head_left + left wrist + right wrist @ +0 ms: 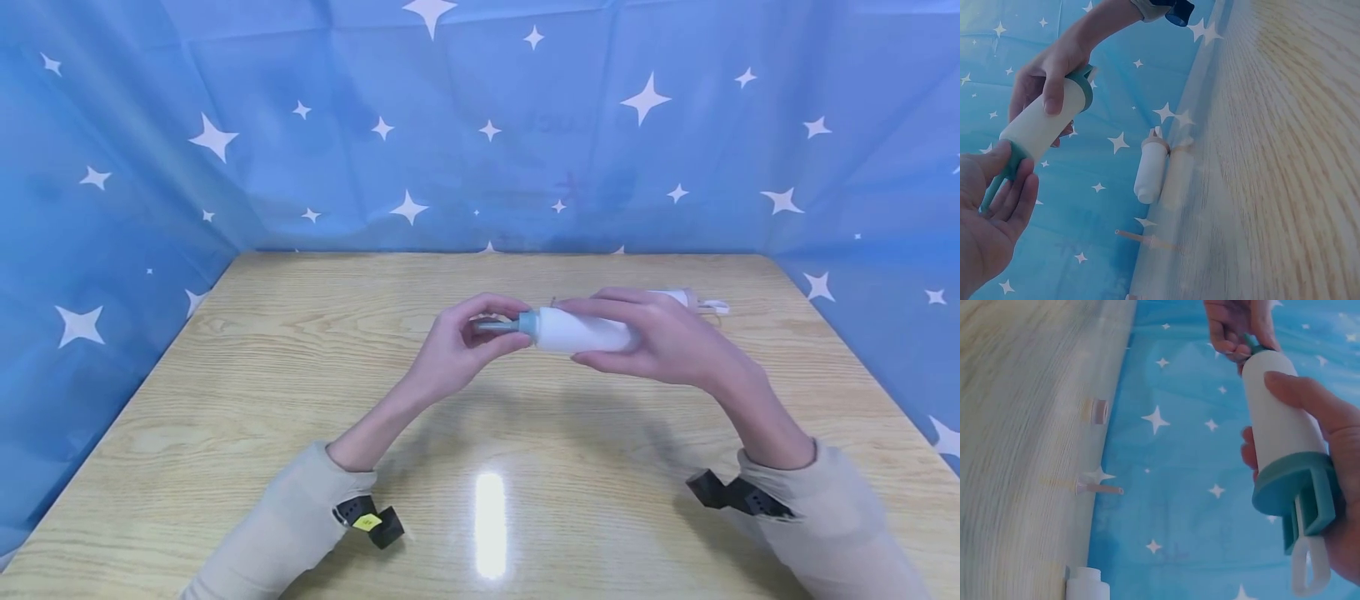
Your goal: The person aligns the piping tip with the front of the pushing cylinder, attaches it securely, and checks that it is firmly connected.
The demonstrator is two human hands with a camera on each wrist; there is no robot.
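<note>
Both hands hold a white syringe with teal end parts, lying roughly level above the table. My left hand pinches the teal nozzle cap at its left end, and a thin teal tip runs back between the fingers. My right hand grips the white barrel from the other side, thumb and fingers on opposite sides. In the right wrist view the teal flange and the white pull loop show at the rear end.
A second white syringe with a pinkish collar lies on the wooden table, behind the right hand. A small pinkish nozzle and a pinkish ring cap stand on the table too. A blue starred cloth hangs behind.
</note>
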